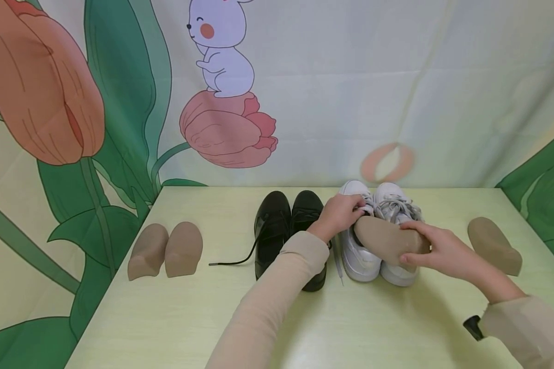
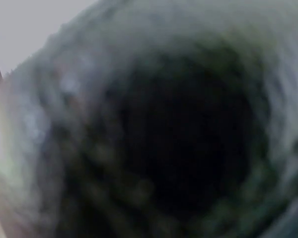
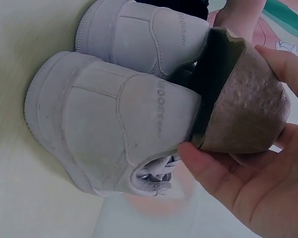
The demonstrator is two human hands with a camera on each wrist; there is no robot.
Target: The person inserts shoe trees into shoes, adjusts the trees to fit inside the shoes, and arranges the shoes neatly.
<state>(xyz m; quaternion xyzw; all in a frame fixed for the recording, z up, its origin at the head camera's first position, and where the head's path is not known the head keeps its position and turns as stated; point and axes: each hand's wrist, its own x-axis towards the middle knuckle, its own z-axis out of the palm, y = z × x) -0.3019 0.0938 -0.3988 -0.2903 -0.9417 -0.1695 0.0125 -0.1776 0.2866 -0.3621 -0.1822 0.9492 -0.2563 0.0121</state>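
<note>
Right hand [image 1: 443, 252] gripping the beige insert [image 1: 382, 242], left hand [image 1: 339, 213] pinching the leftmost white shoe [image 1: 363, 264], you'd best swing the insert from ten o'clock toward twelve.

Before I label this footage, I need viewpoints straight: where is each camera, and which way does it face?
Head: worn on the head, facing forward and down at white shoes and a held insert; left hand, right hand and sleeves show.
Left wrist: on that wrist, facing a dark blur; no hand discernible.
Right wrist: on that wrist, facing the shoes' heels and insert; right hand shows.
Shared by head and right wrist: shoes, insert, right hand.
</note>
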